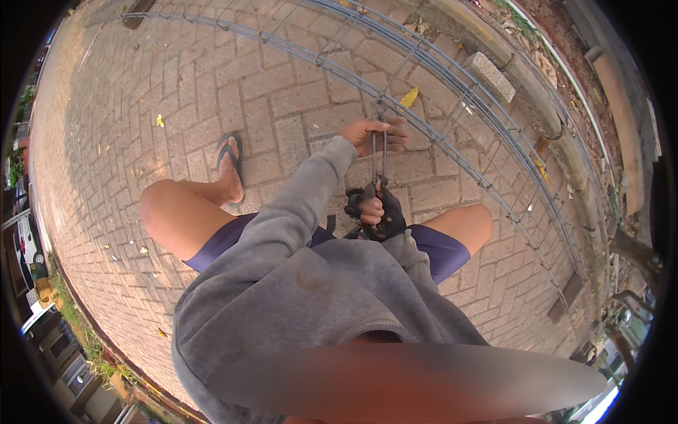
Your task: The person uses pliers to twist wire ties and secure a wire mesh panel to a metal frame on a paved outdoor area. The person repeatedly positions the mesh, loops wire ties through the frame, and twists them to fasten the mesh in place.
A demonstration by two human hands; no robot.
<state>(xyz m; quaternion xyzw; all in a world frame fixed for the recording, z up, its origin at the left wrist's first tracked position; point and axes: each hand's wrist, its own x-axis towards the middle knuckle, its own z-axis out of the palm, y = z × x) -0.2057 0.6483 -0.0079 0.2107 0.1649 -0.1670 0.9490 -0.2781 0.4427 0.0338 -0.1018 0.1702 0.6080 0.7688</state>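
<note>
Rebar cage [452,78] over brick paving: left hand [374,136] clasps its thin wires, gloved right hand [376,210] clenched on their lower ends.

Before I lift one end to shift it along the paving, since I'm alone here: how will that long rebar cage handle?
The rebar cage would probably feel heavy: it is long steel bars spanning the brick paving. It may sag and flex over that length. The thin tie wire, between the left hand and gloved right hand, looks bendy.
</note>
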